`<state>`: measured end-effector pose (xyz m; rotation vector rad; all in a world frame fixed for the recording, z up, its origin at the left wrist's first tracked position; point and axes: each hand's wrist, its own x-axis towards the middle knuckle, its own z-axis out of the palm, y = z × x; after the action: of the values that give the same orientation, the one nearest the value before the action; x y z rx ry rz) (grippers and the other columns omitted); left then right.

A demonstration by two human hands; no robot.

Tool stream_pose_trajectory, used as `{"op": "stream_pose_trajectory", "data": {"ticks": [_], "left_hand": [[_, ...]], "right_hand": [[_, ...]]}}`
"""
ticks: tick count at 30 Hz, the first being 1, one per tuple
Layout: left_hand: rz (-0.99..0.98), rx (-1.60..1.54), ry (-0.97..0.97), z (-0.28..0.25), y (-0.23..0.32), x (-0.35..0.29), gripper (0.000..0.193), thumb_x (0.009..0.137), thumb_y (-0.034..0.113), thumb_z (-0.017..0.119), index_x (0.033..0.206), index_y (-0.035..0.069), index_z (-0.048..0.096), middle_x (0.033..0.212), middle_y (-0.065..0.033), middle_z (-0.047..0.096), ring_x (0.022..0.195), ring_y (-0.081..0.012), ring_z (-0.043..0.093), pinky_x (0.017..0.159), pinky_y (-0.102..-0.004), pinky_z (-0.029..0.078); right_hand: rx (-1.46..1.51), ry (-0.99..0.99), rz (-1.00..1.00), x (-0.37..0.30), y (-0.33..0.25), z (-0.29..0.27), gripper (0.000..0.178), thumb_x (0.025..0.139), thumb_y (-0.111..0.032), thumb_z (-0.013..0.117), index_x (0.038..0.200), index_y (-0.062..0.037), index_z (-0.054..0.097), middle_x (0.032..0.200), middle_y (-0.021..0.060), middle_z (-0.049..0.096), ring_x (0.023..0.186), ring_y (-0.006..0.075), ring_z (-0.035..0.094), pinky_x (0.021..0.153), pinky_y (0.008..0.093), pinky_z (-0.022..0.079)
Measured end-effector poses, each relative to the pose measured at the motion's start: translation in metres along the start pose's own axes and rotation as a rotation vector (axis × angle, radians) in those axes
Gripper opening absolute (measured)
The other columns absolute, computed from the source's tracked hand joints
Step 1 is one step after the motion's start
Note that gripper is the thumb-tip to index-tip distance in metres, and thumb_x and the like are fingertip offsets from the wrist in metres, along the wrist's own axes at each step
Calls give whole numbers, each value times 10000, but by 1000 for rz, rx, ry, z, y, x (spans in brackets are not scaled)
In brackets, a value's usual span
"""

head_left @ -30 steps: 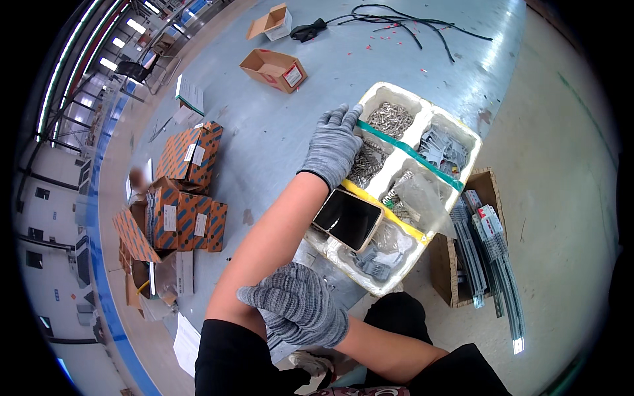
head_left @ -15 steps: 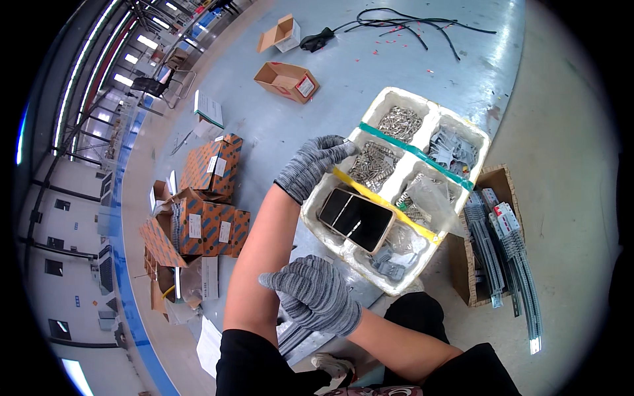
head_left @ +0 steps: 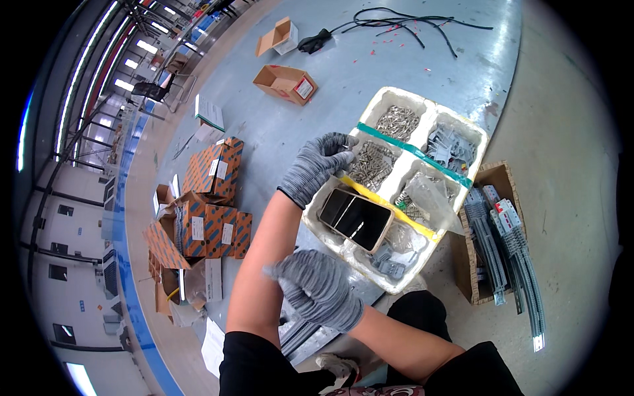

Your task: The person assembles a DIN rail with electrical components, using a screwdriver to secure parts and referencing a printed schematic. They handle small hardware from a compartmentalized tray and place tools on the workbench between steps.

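Note:
My left hand (head_left: 316,168), in a grey knit glove, is at the left rim of a white foam tray (head_left: 389,96). Its thumb and fingertips are pinched together on small metal screws at the edge of a compartment full of screws (head_left: 371,165). My right hand (head_left: 318,289), also gloved, hovers low near my body with its fingers curled and its back to the camera; the palm is hidden. A dark phone (head_left: 355,218) lies across the tray's near compartments. Other compartments hold more screws (head_left: 396,122), grey plastic clips (head_left: 453,145) and a clear bag (head_left: 426,197).
A cardboard box (head_left: 496,177) with long metal rails (head_left: 515,251) stands right of the tray. Orange and blue cartons (head_left: 212,168) are stacked at left. Two open cardboard boxes (head_left: 285,82) and black cables (head_left: 396,23) lie farther off on the grey floor.
My left hand drew back from over the screw compartment to the tray's left rim and closed its fingertips. My right hand rose slightly. The view shifted a little.

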<state>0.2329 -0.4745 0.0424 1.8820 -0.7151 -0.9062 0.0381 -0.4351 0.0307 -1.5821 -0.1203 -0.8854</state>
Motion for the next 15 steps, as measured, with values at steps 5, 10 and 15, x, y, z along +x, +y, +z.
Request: {"op": "stream_pose_trajectory", "data": {"ticks": [5, 10, 15], "left_hand": [[207, 199, 251, 12, 30, -43, 247, 871, 82, 702, 1090, -14, 644, 913, -49, 699, 836, -100, 633, 767, -249, 522], [240, 481, 108, 15, 56, -104, 254, 833, 145, 744, 1038, 15, 670, 888, -78, 667, 836, -145, 660, 779, -290, 529], [295, 583, 81, 2, 50, -89, 187, 891, 141, 655, 1037, 25, 663, 943, -122, 628, 882, -229, 647, 794, -330, 508]], "right_hand": [[399, 444, 363, 7, 21, -8, 423, 963, -144, 543, 1356, -6, 464, 1300, 160, 526, 1153, 231, 554, 1005, 353, 445], [900, 559, 576, 12, 31, -16, 511, 1028, -261, 453, 1445, 6, 328, 1409, 120, 425, 1286, 206, 439, 1095, 346, 359], [1171, 683, 602, 16, 25, -19, 449, 1045, -295, 419, 1380, 4, 397, 1326, 134, 500, 1227, 224, 507, 1077, 392, 400]]}}
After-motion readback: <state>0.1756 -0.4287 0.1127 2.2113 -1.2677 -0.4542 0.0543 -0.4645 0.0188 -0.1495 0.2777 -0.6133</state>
